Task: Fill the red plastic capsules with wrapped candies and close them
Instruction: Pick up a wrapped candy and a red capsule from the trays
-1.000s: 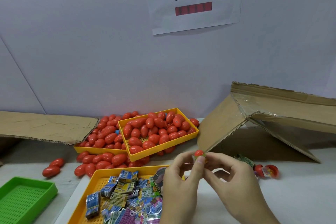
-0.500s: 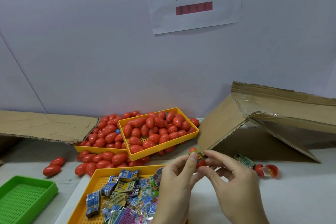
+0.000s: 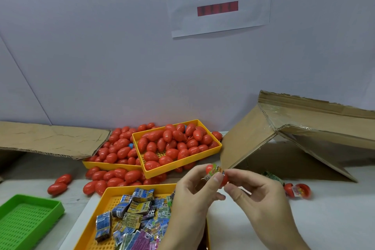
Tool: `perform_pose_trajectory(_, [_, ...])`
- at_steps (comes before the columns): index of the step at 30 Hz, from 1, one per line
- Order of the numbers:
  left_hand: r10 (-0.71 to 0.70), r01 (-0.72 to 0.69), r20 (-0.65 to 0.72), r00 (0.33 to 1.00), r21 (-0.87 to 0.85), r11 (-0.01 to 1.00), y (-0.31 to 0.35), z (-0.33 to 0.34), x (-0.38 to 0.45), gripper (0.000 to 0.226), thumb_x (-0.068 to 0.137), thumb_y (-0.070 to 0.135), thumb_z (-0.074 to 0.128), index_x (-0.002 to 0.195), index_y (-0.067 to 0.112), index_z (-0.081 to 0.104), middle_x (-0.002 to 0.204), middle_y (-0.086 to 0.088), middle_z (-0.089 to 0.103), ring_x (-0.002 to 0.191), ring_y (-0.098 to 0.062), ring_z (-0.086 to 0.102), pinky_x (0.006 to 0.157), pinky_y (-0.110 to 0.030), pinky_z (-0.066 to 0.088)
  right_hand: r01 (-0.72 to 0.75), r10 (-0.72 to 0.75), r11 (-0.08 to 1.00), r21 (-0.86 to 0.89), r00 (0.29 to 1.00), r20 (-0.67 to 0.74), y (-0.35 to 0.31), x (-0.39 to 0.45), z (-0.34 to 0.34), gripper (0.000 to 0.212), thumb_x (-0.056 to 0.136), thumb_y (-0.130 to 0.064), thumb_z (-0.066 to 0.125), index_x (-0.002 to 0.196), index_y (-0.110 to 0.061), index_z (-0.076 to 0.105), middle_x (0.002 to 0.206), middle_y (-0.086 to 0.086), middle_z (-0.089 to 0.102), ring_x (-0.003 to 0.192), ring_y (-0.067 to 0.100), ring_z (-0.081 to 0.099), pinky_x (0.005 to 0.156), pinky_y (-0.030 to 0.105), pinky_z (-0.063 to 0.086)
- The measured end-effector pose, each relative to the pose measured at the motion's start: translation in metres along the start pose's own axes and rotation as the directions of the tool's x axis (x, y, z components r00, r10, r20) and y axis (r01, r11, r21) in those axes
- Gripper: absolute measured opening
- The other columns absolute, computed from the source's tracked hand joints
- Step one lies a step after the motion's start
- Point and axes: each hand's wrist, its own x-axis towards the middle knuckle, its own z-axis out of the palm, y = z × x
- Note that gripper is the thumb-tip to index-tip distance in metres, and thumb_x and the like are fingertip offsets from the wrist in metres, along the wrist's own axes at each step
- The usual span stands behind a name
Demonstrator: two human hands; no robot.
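Note:
My left hand [image 3: 194, 199] and my right hand [image 3: 257, 197] meet above the table and together pinch one red capsule [image 3: 209, 168] with a wrapped candy [image 3: 217, 171] across it. The capsule's halves look apart, with the candy between them. A yellow tray of wrapped candies [image 3: 134, 215] lies below my left hand. Further back, a yellow tray [image 3: 203, 155] holds several closed red capsules [image 3: 172, 144], and more spill over a second yellow tray [image 3: 109, 165] and the table.
An open capsule with a candy [image 3: 297, 190] lies on the table at right. A green tray [image 3: 26, 217] sits front left. Folded cardboard [image 3: 304, 128] stands at right, flat cardboard [image 3: 50, 140] at left. Two loose capsules [image 3: 59, 184] lie near the green tray.
Both hands have stayed together above the candy tray. The capsule has turned between my fingers and the wrapped candy now shows across it.

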Motion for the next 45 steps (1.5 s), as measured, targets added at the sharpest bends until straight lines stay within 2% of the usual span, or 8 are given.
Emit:
perform_pose_trajectory(5, [-0.027,0.026,0.022,0.999,0.02,0.999,-0.001,0.001,-0.002,0.04,0.062,0.039,0.086,0.09,0.013,0.077,0.085,-0.008,0.071,0.08,-0.019,0.068,0.067,-0.026,0.055,-0.011,0.005,0.997,-0.072,0.997,-0.081,0.005,-0.002,0.003,0.022,0.061,-0.027,0.073,0.072,-0.046,0.076,0.081,-0.012,0.075,0.083,0.005,0.069,0.063,0.013,0.054])
perform_pose_trajectory(10, [-0.046,0.044,0.032,0.998,0.076,0.996,-0.001,-0.001,0.0,0.052,0.056,0.049,0.09,0.092,0.013,0.079,0.087,-0.011,0.074,0.081,-0.022,0.071,0.069,-0.027,0.056,0.111,-0.158,0.946,-0.305,0.978,-0.136,0.008,-0.004,0.004,0.026,0.065,-0.029,0.07,0.087,-0.045,0.069,0.088,-0.024,0.071,0.09,0.002,0.067,0.068,0.014,0.056])
perform_pose_trajectory(16, [-0.076,0.076,0.04,0.996,0.008,0.997,0.0,0.0,-0.001,0.049,0.059,0.042,0.088,0.092,0.007,0.078,0.087,-0.014,0.073,0.081,-0.023,0.07,0.069,-0.027,0.057,0.074,-0.104,0.983,-0.166,0.978,-0.179,0.013,-0.004,0.005,0.024,0.06,-0.032,0.072,0.082,-0.042,0.071,0.081,-0.016,0.074,0.084,0.007,0.07,0.067,0.015,0.056])
perform_pose_trajectory(21, [-0.098,0.098,0.005,0.995,-0.085,0.992,0.001,0.002,-0.002,0.045,0.059,0.032,0.086,0.09,0.001,0.076,0.085,-0.017,0.07,0.085,-0.031,0.071,0.073,-0.032,0.058,0.159,-0.2,0.942,-0.295,0.973,-0.116,0.008,-0.004,0.005,0.023,0.064,-0.038,0.07,0.083,-0.05,0.068,0.085,-0.022,0.071,0.086,0.006,0.067,0.065,0.017,0.057])
perform_pose_trajectory(27, [-0.054,0.053,0.037,0.998,0.015,0.998,0.005,-0.001,-0.002,0.044,0.061,0.038,0.085,0.097,0.013,0.076,0.083,-0.009,0.07,0.083,-0.025,0.07,0.072,-0.032,0.057,0.236,-0.303,0.857,-0.458,0.95,-0.078,0.004,-0.001,-0.001,0.037,0.068,-0.027,0.07,0.092,-0.054,0.061,0.097,-0.028,0.067,0.089,0.0,0.063,0.061,0.02,0.056])
perform_pose_trajectory(31, [-0.021,0.015,0.059,0.998,0.109,0.994,0.006,-0.005,-0.003,0.052,0.058,0.049,0.089,0.097,0.016,0.078,0.089,-0.007,0.073,0.091,-0.026,0.071,0.078,-0.032,0.057,0.208,-0.255,0.903,-0.375,0.964,-0.079,0.007,0.0,-0.006,0.03,0.064,-0.029,0.073,0.087,-0.047,0.067,0.09,-0.022,0.07,0.083,0.006,0.066,0.06,0.029,0.059])
perform_pose_trajectory(37, [-0.054,0.038,0.098,0.994,0.163,0.986,0.007,-0.006,-0.003,0.059,0.054,0.056,0.09,0.097,0.017,0.078,0.093,-0.011,0.074,0.091,-0.028,0.072,0.079,-0.034,0.058,0.23,-0.259,0.923,-0.307,0.964,-0.055,0.004,0.002,-0.011,0.023,0.06,-0.022,0.076,0.08,-0.034,0.077,0.082,-0.02,0.071,0.078,0.006,0.068,0.054,0.02,0.054])
perform_pose_trajectory(45, [-0.037,0.029,0.074,0.997,0.109,0.994,0.005,-0.004,-0.002,0.063,0.053,0.061,0.088,0.096,0.016,0.079,0.093,-0.011,0.074,0.089,-0.029,0.072,0.075,-0.033,0.059,0.173,-0.196,0.959,-0.227,0.977,-0.087,0.001,0.001,-0.007,0.027,0.058,-0.019,0.076,0.075,-0.04,0.077,0.079,-0.021,0.071,0.08,0.002,0.068,0.061,0.012,0.053])
